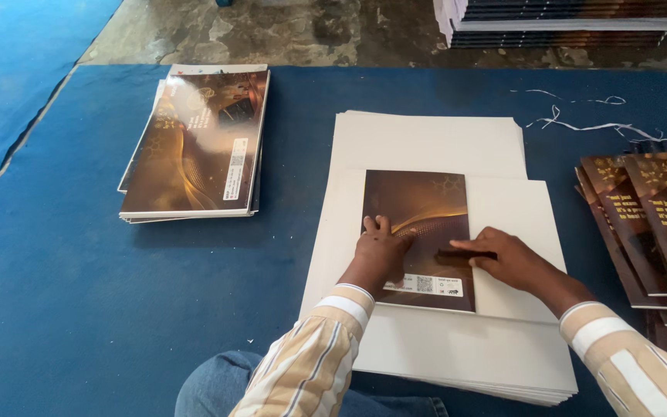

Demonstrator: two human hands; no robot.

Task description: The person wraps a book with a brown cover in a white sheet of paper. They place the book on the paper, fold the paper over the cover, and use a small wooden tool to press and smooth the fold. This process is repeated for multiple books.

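One brown booklet cover [418, 232] with golden swirls lies face up on a white board [519, 224], and both of the person's hands are on it. The left hand [380, 251] lies palm down on the cover's left half, fingers [374, 225] spread flat and gripping nothing. The right hand [507, 259] rests at the cover's right edge, its fingers closed around a small dark flat tool [465, 253] that lies across the edge where cover meets board. Both sleeves are striped in cream and tan.

The white board is the top sheet of a thick pile of white boards [465, 363]; I can make out two offset layers at the far end, but the sheets along the near edge are too many and too thin to count. The pile sits in the middle of a blue-covered tabletop [63, 293].

To the left, well apart from the hands, stands one short stack of finished brown covers [198, 143], several deep, with a white one peeking out beneath. To the right, a fanned spread of brown covers [650, 224] overlaps; at least three show, with more running off the edge. Thin white paper trimmings [580, 123] curl on the blue cloth beyond them. At the far right, past the tabletop, one more tall stack of dark and white sheets [565, 19] sits on the concrete floor [272, 31].
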